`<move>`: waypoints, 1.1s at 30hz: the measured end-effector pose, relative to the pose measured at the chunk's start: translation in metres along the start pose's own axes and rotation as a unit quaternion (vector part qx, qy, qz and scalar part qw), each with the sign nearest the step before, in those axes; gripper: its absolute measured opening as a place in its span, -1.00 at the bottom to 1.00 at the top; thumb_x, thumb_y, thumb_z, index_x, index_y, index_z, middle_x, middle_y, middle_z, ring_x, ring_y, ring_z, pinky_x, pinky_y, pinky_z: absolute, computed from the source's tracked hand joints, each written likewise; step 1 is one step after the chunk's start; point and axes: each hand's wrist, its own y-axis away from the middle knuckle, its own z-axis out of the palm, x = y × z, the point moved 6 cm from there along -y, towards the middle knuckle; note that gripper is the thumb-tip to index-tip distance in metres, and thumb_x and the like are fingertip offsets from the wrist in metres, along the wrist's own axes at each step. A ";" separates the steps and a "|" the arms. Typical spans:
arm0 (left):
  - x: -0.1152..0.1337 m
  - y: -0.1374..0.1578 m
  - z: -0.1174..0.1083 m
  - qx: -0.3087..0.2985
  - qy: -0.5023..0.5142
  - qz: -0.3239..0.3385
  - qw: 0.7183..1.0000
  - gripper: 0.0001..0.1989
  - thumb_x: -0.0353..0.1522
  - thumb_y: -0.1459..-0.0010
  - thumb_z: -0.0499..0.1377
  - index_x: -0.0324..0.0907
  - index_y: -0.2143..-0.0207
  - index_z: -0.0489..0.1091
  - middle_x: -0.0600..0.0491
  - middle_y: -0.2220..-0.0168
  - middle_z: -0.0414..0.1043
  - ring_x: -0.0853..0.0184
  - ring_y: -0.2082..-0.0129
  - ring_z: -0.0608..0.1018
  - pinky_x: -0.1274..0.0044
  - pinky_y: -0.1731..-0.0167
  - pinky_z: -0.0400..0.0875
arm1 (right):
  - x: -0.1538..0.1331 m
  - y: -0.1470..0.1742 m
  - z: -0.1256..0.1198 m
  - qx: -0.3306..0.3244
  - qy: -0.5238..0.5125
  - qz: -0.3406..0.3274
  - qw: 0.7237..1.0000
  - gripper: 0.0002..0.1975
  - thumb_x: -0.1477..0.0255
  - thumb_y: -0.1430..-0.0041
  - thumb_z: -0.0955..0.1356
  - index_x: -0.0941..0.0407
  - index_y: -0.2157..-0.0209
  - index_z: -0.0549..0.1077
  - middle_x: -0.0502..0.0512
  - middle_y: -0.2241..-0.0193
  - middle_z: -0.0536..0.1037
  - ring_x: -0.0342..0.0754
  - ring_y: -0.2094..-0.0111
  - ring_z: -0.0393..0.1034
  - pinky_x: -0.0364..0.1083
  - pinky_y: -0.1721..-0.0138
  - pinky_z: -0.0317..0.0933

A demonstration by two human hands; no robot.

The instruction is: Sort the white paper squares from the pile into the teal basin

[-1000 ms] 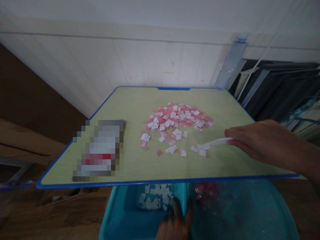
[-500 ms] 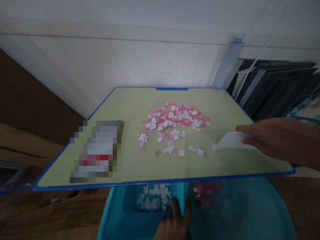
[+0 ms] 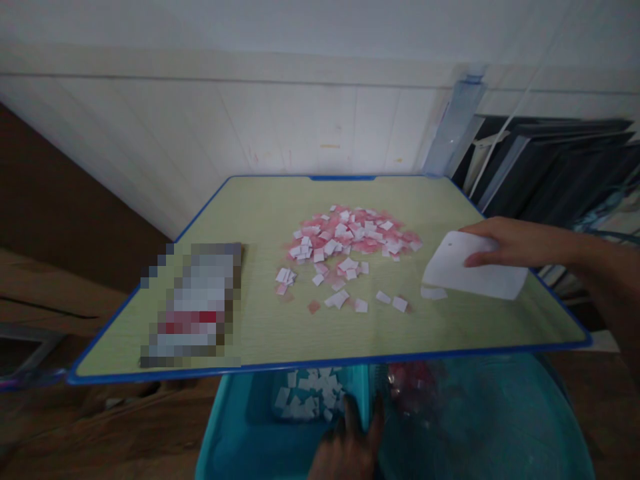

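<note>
My right hand (image 3: 493, 243) grips a flat white scraper (image 3: 480, 267) with a small hole, tilted over the right side of a pale green board (image 3: 280, 333). A small white strip (image 3: 434, 292) shows by its lower left edge; I cannot tell whether it is separate. Left of the scraper, many small white and pink square pieces (image 3: 357, 233) form a loose heap, with several scattered in front. Below the board's near edge, my left hand (image 3: 347, 443) has finger and thumb on either side of the rim of a teal bin (image 3: 220, 427), closed on it.
White squares (image 3: 310, 393) lie in the teal bin. Right of it is a round teal basin (image 3: 505, 413) with a shiny red bundle (image 3: 413, 380). A pixelated rectangular object (image 3: 195, 300) lies on the board's left. A clear bottle (image 3: 455, 127) stands by the wall, near stacked dark panels (image 3: 560, 173).
My right hand has turned and raised the scraper, so its broad face now shows. The view has shifted slightly. My left hand and the heap of pieces stay put.
</note>
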 end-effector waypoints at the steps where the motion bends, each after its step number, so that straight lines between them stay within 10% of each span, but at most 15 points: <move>1: 0.000 0.000 0.000 -0.004 0.001 0.002 1.000 -0.35 -0.50 -0.10 0.13 0.14 -0.21 0.11 -0.27 0.01 0.45 0.32 0.50 0.57 0.52 0.47 0.50 | 0.002 0.002 0.003 -0.010 -0.020 0.007 1.000 -0.68 0.40 -0.22 0.17 0.26 0.32 0.49 0.16 0.40 0.58 -0.09 0.44 0.44 -0.16 0.43 0.20; 17: 0.001 -0.001 0.001 -0.022 0.004 -0.006 1.000 -0.29 -0.55 -0.09 0.11 0.13 -0.24 0.05 -0.26 -0.03 0.43 0.33 0.46 0.58 0.53 0.44 0.51 | 0.026 0.009 0.049 -0.040 -0.072 -0.008 0.997 -0.69 0.21 -0.02 0.37 0.13 0.28 0.54 0.12 0.31 0.62 0.10 0.29 0.51 -0.02 0.32 0.36; 33: 0.000 -0.002 0.004 -0.030 0.023 0.038 0.999 -0.39 -0.48 -0.14 0.09 0.04 -0.23 0.10 -0.33 0.01 0.45 0.29 0.45 0.59 0.53 0.48 0.50 | -0.057 -0.031 0.067 0.002 -0.037 -0.097 0.995 -0.74 0.35 -0.02 0.36 0.20 0.26 0.47 0.21 0.23 0.56 0.05 0.25 0.44 -0.03 0.23 0.27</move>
